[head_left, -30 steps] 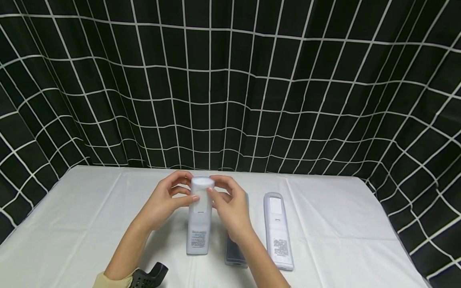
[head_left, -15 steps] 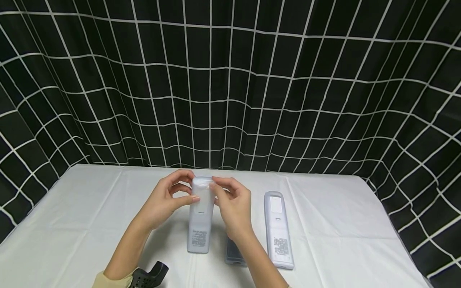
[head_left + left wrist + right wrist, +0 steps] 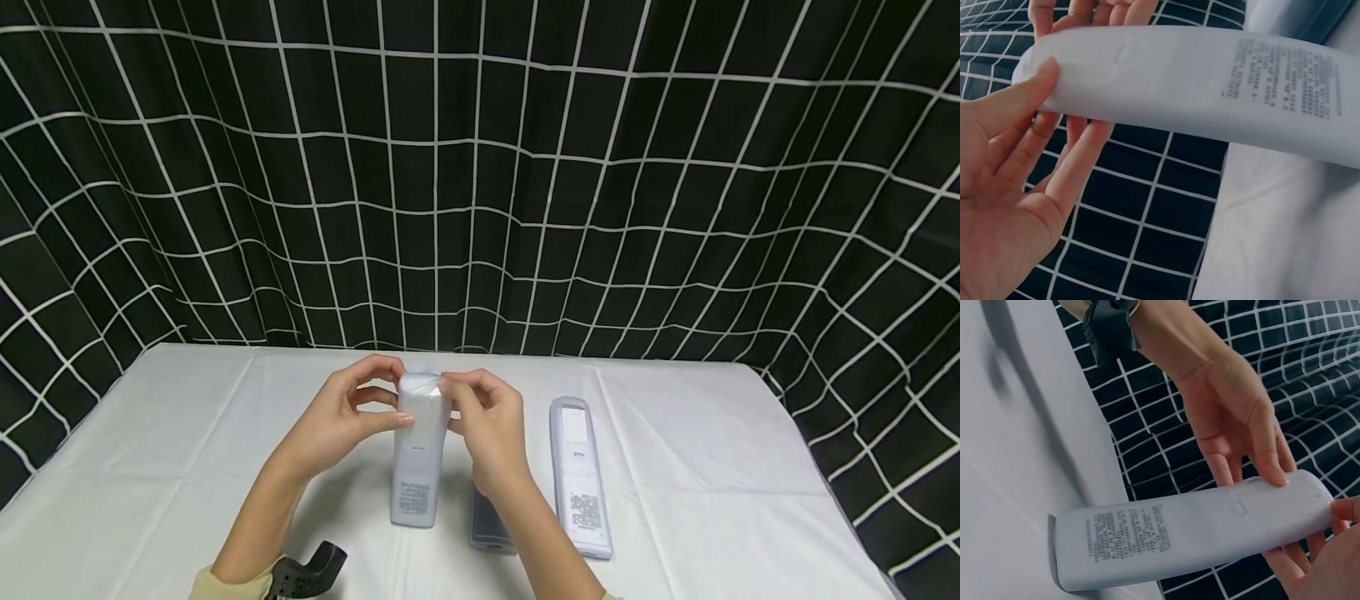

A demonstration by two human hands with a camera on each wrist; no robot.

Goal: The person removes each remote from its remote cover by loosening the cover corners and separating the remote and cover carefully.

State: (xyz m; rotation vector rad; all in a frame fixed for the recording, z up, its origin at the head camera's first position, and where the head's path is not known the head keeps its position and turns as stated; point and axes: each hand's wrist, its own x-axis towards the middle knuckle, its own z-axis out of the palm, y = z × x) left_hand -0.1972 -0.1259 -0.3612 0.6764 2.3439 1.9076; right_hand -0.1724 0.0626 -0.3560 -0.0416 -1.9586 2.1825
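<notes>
A white remote control [image 3: 416, 467] in a translucent sleeve stands tilted, its printed back facing me and its lower end at the tablecloth. My left hand [image 3: 341, 425] holds its upper left side, thumb on the back and fingers behind. At the top right corner, my right hand [image 3: 491, 433] pinches the sleeve's end between thumb and forefinger. The left wrist view shows the remote's back [image 3: 1166, 75] with its dark print and the left thumb laid across it. In the right wrist view both hands meet around the upper end of the remote [image 3: 1210, 525].
To the right lies another white remote [image 3: 581, 483], back up, also in a translucent sleeve. Partly hidden under the right forearm is a dark remote [image 3: 491, 525]. White cloth [image 3: 697, 467] covers the table, and a black curtain with white grid lines [image 3: 480, 183] hangs behind it.
The right thumb has shifted slightly up and right at the remote's top corner, and the sleeve there looks drawn out. The left hand and the remote have hardly moved.
</notes>
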